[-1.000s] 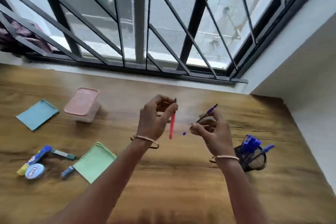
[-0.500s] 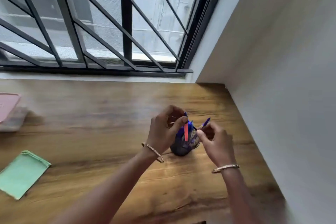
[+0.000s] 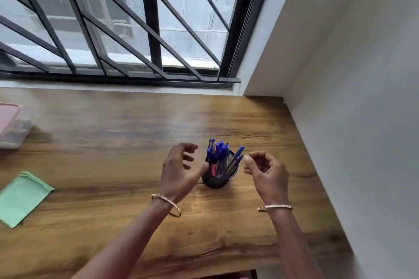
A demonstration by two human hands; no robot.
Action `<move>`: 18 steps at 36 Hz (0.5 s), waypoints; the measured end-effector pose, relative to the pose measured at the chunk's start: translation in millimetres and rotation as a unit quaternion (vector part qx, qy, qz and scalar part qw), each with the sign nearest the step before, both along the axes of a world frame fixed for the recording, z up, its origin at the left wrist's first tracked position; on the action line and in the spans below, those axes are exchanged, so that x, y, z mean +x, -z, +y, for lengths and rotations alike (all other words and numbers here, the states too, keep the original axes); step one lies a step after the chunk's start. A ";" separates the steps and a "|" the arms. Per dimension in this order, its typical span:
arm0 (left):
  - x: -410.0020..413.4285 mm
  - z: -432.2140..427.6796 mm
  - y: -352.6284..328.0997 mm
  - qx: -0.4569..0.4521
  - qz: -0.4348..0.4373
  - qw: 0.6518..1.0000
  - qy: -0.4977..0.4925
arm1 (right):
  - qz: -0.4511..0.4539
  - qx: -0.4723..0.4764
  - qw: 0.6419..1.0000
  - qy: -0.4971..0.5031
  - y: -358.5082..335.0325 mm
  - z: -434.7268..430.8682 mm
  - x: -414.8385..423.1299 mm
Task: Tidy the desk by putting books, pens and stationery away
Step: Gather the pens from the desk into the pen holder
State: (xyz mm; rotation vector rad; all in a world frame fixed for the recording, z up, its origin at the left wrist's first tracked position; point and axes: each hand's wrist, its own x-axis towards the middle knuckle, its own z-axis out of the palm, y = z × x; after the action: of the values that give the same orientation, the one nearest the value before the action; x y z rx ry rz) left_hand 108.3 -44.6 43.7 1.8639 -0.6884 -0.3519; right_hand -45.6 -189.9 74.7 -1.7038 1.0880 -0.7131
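Note:
A black mesh pen holder (image 3: 215, 181) stands on the wooden desk (image 3: 127, 142) near its right side. Several blue pens (image 3: 221, 153) and a pink pen (image 3: 213, 169) stick up out of it. My left hand (image 3: 181, 171) hovers just left of the holder with loosely curled fingers and holds nothing; its thumb is close to the holder's rim. To the right of the holder is my right hand (image 3: 267, 171), fingers loosely curled and empty, close to the blue pens leaning out that way.
A green sticky-note pad (image 3: 21, 197) lies at the desk's left edge. A clear box with a pink lid (image 3: 10, 125) sits further back on the left. A barred window runs along the back; a white wall bounds the desk on the right.
Both hands moved right to the holder and let go: the pink pen from my left hand and the blue pen from my right now stand inside it. The view swung right.

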 end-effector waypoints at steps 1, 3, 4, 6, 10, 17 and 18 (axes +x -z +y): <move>0.4 2.8 6.2 0.032 0.028 0.999 0.033 | -0.027 0.038 0.999 0.022 6.1 -1.0 -2.9; -1.6 6.0 16.2 0.094 0.058 0.988 0.106 | -0.053 0.124 0.990 0.051 20.7 -1.7 -6.7; -3.8 6.0 20.5 0.121 0.059 0.981 0.137 | -0.055 0.165 0.983 0.051 29.1 -1.8 -8.0; -10.2 3.2 26.1 0.146 0.053 0.974 0.167 | -0.041 0.218 0.975 0.017 45.2 -0.4 -9.6; -22.1 -9.2 35.2 0.112 0.076 0.980 0.147 | 0.008 0.173 0.980 -0.100 50.9 6.4 -8.1; -41.5 -38.8 36.2 0.096 0.075 0.982 0.147 | 0.054 0.122 0.985 -0.106 44.2 -6.9 -17.9; -44.9 -44.2 35.7 0.098 0.069 0.982 0.148 | 0.058 0.118 0.986 -0.099 43.6 -12.0 -22.4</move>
State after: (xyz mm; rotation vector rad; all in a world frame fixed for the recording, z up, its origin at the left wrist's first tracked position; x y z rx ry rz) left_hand 63.4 -88.8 7.9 1.8989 -0.8624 -0.7591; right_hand -68.0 -201.9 31.2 -1.6347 1.0217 -0.3479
